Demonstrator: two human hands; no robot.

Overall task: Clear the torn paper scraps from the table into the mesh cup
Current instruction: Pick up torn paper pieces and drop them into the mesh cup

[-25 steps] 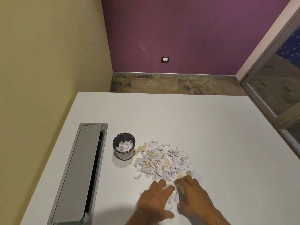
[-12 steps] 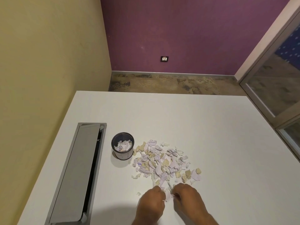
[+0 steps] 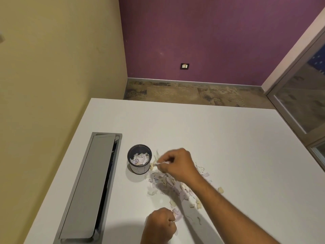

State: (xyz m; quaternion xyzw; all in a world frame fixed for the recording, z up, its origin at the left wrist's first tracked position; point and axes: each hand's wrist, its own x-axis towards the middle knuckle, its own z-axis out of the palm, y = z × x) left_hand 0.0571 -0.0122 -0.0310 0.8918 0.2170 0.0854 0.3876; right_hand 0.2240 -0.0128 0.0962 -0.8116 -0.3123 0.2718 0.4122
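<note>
1. right hand reaches fwd over the scrap pile, arm stretched across the table from lower right; fingers pinched shut on a few torn paper bits, held just right of the mesh cup rim, not over the opening.
2. left hand low near the bottom edge, curled into a fist; a pale scrap pokes out at its thumb side, so it's clenched on paper scraps.
3. mesh cup is dark, round, upright on the white table, w/ a layer of white and lilac scraps already inside.
4. paper scraps lie loose on the table right of the cup and towards the person, partly hidden under the right forearm; white, lilac and tan bits. nearest ones touch or sit just beside the cup base, can't tell which.
5. a few stray bits lie apart at the pile's right and near edges, eg a tan one.
6. long grey cable tray lid set into the table left of the cup, dark slot open along its right side.
7. bg: yellow wall left, purple wall w/ a wall socket, glass door frame right.
</note>
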